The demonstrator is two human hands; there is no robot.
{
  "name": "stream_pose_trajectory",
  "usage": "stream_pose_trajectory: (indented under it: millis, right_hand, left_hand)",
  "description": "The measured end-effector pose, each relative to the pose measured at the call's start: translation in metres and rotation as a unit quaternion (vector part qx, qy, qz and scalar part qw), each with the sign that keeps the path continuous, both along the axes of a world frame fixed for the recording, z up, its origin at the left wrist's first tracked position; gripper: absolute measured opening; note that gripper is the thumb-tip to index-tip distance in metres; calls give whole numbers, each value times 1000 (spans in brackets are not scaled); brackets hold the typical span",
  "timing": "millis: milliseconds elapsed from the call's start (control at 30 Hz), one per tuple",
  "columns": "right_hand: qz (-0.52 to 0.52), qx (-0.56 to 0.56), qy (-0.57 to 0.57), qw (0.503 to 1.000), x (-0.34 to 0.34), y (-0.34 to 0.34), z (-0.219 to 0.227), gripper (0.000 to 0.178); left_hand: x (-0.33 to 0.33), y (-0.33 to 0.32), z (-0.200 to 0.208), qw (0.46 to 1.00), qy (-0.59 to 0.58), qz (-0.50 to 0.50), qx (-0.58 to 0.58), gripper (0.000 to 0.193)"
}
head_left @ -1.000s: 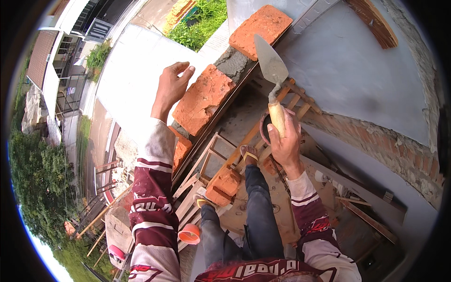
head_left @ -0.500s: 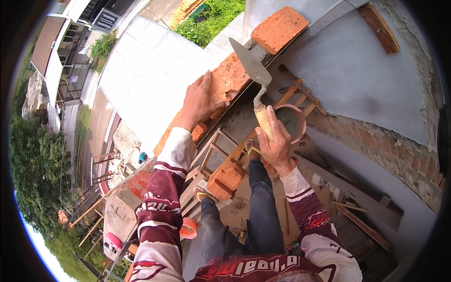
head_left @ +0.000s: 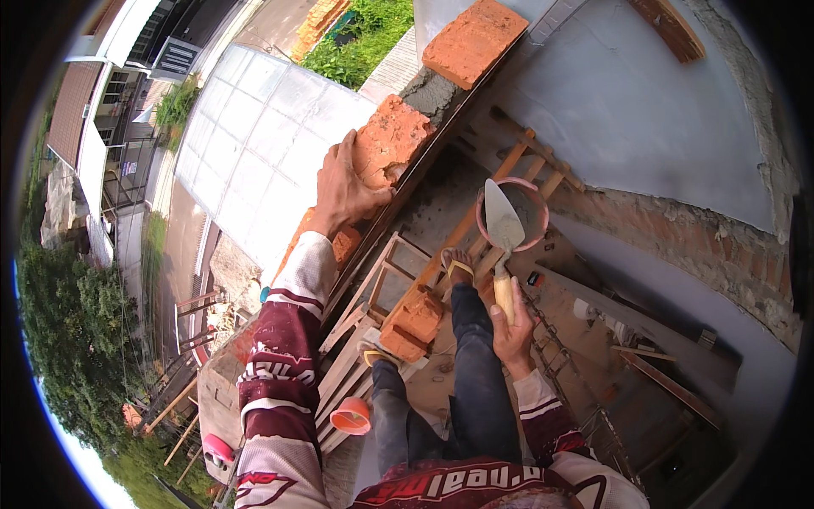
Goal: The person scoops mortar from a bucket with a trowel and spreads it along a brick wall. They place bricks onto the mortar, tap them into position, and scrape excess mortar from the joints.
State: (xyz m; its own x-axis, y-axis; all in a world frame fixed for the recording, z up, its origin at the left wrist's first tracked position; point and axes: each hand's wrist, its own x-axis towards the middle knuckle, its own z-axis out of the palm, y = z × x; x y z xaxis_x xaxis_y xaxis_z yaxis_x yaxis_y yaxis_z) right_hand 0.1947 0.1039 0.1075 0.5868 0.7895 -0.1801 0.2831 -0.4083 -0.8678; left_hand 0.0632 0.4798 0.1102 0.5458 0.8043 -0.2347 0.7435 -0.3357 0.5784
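Note:
On top of the wall, my left hand (head_left: 341, 193) grips the near end of an orange brick (head_left: 392, 140), its fingers along the outer side and its thumb at the broken corner. Beyond that brick lies a patch of grey wet mortar (head_left: 431, 95), and past it another brick (head_left: 476, 41) sits on the wall. Closed round the wooden handle of a trowel (head_left: 504, 222), my right hand (head_left: 514, 332) is low on the right, in front of my leg. The trowel's pointed blade, smeared grey, overlaps a round pink-rimmed bucket (head_left: 543, 222) in the picture.
Below, my sandalled feet stand on wooden scaffold planks (head_left: 346, 405) beside a small pile of bricks (head_left: 413, 322). An orange tub (head_left: 351, 416) is left of my legs. A wooden ladder-like frame (head_left: 534, 161) is at the right. Outside the wall lies a pale panelled roof (head_left: 254, 136).
My right hand has brought the trowel down from the wall top toward the bucket. My left hand stays on the brick; mortar formerly behind the blade is exposed.

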Motion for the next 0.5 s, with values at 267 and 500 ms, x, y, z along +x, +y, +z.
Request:
stream_pose_trajectory:
  millis: [267,500]
  right_hand:
    - [-9,6,40,999,-10,3,-4,60]
    - [-24,-8,69,997,-21,-5,-8,59]
  left_hand:
    - [2,-4,-3,999,-18,-1,37,111]
    - [3,-5,-2,1000,-23,-13,13,113]
